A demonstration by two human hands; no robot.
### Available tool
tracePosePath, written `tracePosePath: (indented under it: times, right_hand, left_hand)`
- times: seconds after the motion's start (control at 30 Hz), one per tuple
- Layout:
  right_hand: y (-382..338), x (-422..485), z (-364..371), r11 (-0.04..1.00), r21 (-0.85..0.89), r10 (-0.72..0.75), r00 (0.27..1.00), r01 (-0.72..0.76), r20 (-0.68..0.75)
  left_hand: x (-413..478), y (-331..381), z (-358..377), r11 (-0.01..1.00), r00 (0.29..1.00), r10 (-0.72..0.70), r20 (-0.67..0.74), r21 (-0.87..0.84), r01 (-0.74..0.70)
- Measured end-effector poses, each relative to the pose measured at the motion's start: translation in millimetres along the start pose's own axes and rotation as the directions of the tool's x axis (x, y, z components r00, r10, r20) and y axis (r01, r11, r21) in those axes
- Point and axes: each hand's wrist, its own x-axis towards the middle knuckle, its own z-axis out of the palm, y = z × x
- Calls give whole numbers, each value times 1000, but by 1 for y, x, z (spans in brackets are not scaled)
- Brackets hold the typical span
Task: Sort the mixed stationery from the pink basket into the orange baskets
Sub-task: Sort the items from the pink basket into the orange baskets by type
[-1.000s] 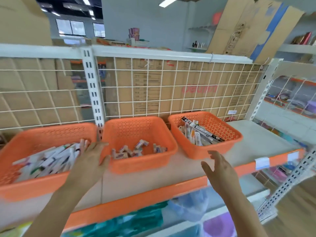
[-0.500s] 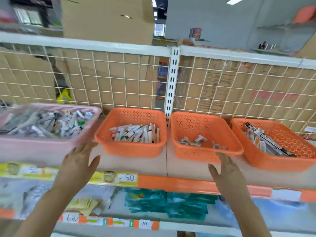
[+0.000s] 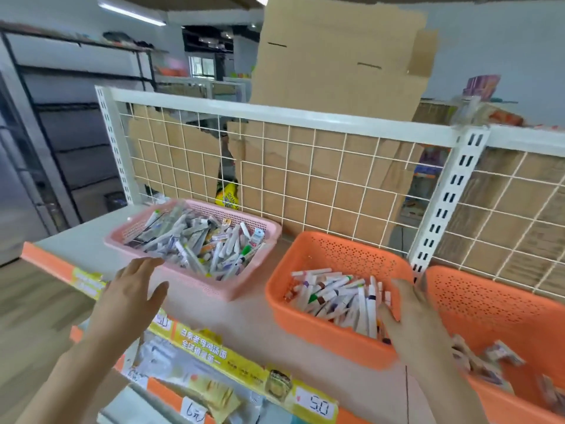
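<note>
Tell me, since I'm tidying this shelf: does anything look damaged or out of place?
The cardboard backing has a ragged gap just above the pink basket, a yellow packet showing through. Nothing looks spilled.

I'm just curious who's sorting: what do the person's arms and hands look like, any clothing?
The left hand and right hand are bare, on bare forearms. No sleeves, gloves, watch or bracelet show. The right hand is blurred, so a small ring cannot be ruled out.
</note>
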Motion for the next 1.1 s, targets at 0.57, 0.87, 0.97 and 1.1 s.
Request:
tracePosePath:
  times: [0.57, 0.87, 0.97, 1.1]
  right_hand:
    - [-124, 91, 87, 964, 121, -256, 950, 237, 178]
    - [-197, 111, 137, 974, 193, -180, 929, 121, 324]
    - [-221, 118, 155, 990, 118, -118, 916, 79, 384]
    - [-242, 127, 179, 1000, 12, -30, 883, 28, 468]
  left_hand:
    - [72, -55, 23, 993, 993, -116, 19, 7, 116]
    - [154, -92, 52, 993, 982, 61, 176, -112, -42]
    - [176, -96, 65, 994, 955, 98, 278, -77, -79]
    - [197, -99, 86, 987, 880, 149, 452, -8, -163]
